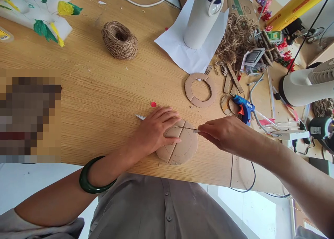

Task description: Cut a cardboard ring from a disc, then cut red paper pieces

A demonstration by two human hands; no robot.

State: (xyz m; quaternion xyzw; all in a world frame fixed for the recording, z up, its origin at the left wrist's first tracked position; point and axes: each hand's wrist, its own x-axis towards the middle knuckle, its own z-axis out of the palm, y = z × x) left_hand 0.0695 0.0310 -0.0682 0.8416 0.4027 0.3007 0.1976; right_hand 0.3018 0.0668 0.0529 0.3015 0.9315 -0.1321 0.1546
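A round cardboard disc [186, 146] lies flat near the table's front edge, with a circle drawn on it and a crease running across. My left hand [155, 131] rests on its upper left part, fingers spread. A thin dark blade or rod [188, 128] lies over the disc, and my right hand [217, 132] pinches its right end; what kind of tool it is cannot be made out. A pointed metallic tip [140, 117] sticks out beyond my left hand. Behind the disc lies a cardboard ring [190, 94].
A blue glue gun [244, 108] with its cable lies right of the ring. Twine ball [120, 40] at back left, white bottle [199, 23] on paper at back centre. Tangled twine [236, 37], cardboard strips and a white appliance [308, 84] crowd the right.
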